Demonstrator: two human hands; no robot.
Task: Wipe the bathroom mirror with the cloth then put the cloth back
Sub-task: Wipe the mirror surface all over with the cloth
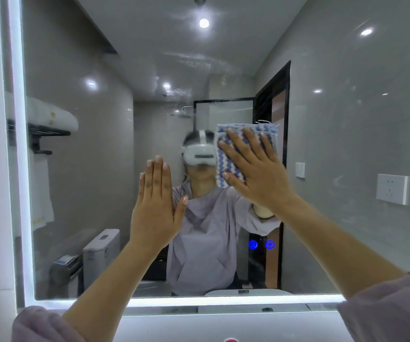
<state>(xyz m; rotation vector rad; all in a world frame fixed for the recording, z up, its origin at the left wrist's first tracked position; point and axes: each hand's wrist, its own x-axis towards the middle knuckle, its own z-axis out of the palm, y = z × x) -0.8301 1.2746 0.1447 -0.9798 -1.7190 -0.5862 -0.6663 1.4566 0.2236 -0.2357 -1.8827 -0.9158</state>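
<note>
The bathroom mirror [347, 144] fills most of the view, framed by a lit white edge. A blue, white and pink striped cloth [226, 159] lies flat against the glass near the middle. My right hand [253, 169] presses on it with fingers spread, covering most of its right part. My left hand [155, 206] is held flat and upright to the left of the cloth, fingers together, at or close to the glass and holding nothing. Streaks show on the glass above the cloth.
Two blue touch buttons [261, 244] glow on the mirror below my right hand. A wall socket [392, 188] appears at the right. The lit lower edge [223, 301] runs above a white counter. The reflection shows a person, a towel rack and a toilet.
</note>
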